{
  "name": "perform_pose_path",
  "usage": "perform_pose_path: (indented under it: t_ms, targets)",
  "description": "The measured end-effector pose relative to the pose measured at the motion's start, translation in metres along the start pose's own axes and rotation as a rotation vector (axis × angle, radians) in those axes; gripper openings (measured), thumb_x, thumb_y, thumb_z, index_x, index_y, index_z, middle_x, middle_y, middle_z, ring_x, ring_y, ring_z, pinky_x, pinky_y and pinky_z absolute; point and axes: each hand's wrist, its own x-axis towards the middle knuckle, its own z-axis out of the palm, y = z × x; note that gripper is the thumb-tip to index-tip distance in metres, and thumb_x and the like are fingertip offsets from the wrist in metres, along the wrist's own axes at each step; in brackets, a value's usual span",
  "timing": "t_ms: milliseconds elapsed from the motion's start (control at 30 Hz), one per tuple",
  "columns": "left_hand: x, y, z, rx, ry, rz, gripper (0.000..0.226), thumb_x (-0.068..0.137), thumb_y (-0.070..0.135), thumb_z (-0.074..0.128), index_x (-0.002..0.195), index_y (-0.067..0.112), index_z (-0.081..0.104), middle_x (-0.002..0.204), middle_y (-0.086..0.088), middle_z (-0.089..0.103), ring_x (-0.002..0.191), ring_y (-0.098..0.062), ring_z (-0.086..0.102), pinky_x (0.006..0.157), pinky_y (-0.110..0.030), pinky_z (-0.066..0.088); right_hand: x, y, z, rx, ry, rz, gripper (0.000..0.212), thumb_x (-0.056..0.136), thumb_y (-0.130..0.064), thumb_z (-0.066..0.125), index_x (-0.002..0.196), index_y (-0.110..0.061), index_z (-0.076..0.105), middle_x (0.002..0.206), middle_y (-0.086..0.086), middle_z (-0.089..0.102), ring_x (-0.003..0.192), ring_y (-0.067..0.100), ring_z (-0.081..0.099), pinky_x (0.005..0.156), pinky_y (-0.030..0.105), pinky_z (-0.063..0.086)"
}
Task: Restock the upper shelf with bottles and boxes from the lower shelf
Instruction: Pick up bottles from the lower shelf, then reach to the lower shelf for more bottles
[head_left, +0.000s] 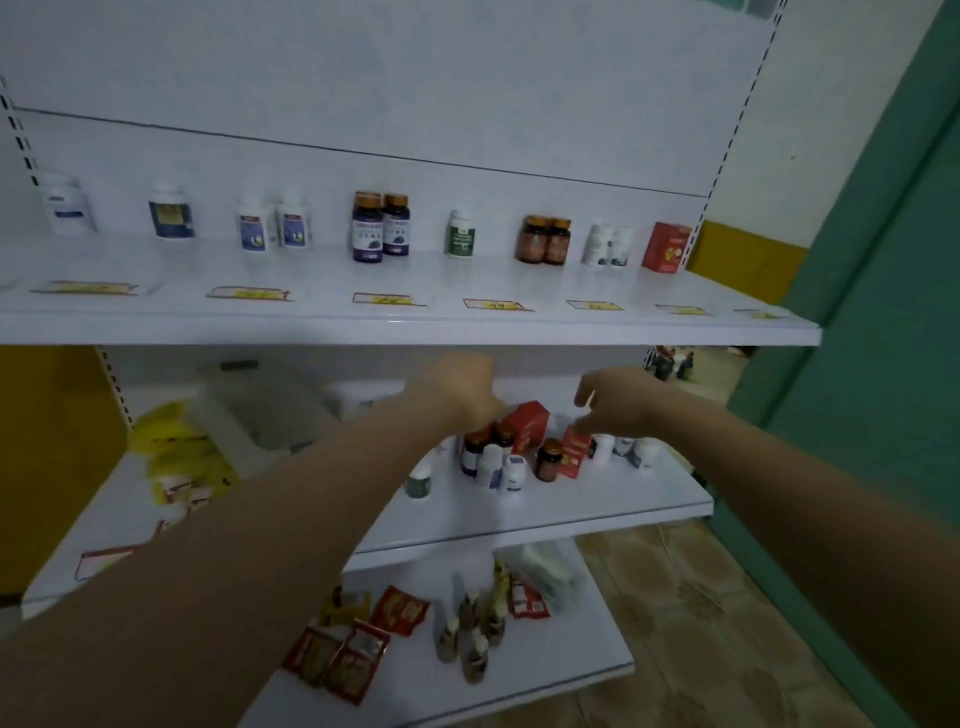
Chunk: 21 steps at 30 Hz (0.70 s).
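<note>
1. My left hand (460, 387) reaches in under the upper shelf (415, 332), its back toward me. The fingers are hidden behind it, so I cannot tell whether they hold anything. It hangs just above some brown bottles (474, 451) and a large red box (531, 423).
2. My right hand (621, 402) has loosely curled fingers, and their tips meet the top of a small red box (574, 452). Blur hides whether they grip it.
3. These things stand clustered on the lower shelf (571, 512), right of centre.
4. The upper shelf carries a back row of bottles (382, 228) with wide gaps between them. Flat price tags (387, 300) lie along its front.
5. Both bare forearms stretch forward, with the wrists just below the upper shelf's front edge.
</note>
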Motion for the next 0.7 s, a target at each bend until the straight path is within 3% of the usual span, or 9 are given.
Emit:
perform_pose_path:
  t_ms: [100,167,233,333,400,600,700]
  targets:
    - [-0.004,-0.015,0.035,-0.004,-0.071,-0.105,0.032,0.092,0.032,0.052,0.115,0.01,0.055,0.113,-0.008,0.058,0.095,-0.022,0.052,0.075,-0.029,0.039,0.007,0.016,0.029,0.017,-0.034,-0.009,0.035,0.085,-0.026,0.065,0.113,-0.006,0.062,0.111,0.012,0.067,0.099,0.026,0.063,0.076,0.029,0.049]
    - [-0.003,-0.035,0.056,-0.01,-0.123,-0.175,0.022,0.091,0.029,0.054,0.103,0.01,0.056,0.1,-0.008,0.057,0.088,-0.021,0.053,0.07,-0.027,0.039,0.021,0.019,0.054,0.042,-0.058,-0.034,0.026,0.082,-0.027,0.066,0.1,-0.008,0.065,0.098,0.009,0.066,0.085,0.022,0.06,0.061,0.024,0.042]
    - [0.001,-0.056,0.076,-0.036,-0.16,-0.229,0.016,0.09,0.027,0.055,0.094,0.012,0.054,0.101,-0.009,0.06,0.087,-0.022,0.055,0.066,-0.024,0.04,0.037,0.017,0.081,0.077,-0.091,-0.067,0.025,0.082,-0.031,0.066,0.098,-0.013,0.062,0.096,0.006,0.061,0.081,0.018,0.052,0.057,0.022,0.037]
    - [0.005,-0.085,0.104,-0.064,-0.214,-0.305,0.033,0.095,0.03,0.05,0.118,0.006,0.056,0.124,-0.01,0.057,0.109,-0.024,0.055,0.082,-0.024,0.042,0.065,0.01,0.114,0.124,-0.156,-0.098,0.047,0.084,-0.031,0.067,0.125,-0.011,0.055,0.115,0.008,0.058,0.101,0.023,0.055,0.074,0.023,0.045]
    - [0.011,-0.106,0.123,-0.088,-0.256,-0.361,0.042,0.095,0.032,0.051,0.129,0.007,0.049,0.131,-0.01,0.053,0.117,-0.023,0.052,0.087,-0.024,0.041,0.083,0.002,0.132,0.143,-0.188,-0.105,0.05,0.086,-0.03,0.066,0.13,-0.012,0.051,0.13,0.01,0.053,0.116,0.025,0.053,0.09,0.027,0.044]
    - [0.045,-0.164,0.168,-0.15,-0.264,-0.486,0.038,0.095,0.03,0.051,0.125,0.007,0.049,0.128,-0.011,0.053,0.112,-0.021,0.052,0.074,-0.019,0.032,0.144,-0.021,0.19,0.214,-0.249,-0.146,0.062,0.089,-0.025,0.062,0.143,-0.009,0.035,0.14,0.012,0.046,0.127,0.024,0.047,0.1,0.025,0.038]
    - [0.063,-0.182,0.189,-0.174,-0.281,-0.541,0.043,0.096,0.031,0.049,0.129,0.004,0.043,0.133,-0.014,0.048,0.113,-0.022,0.05,0.084,-0.025,0.039,0.173,-0.031,0.22,0.231,-0.261,-0.161,0.067,0.088,-0.026,0.064,0.143,-0.009,0.032,0.142,0.012,0.044,0.129,0.025,0.044,0.106,0.03,0.038]
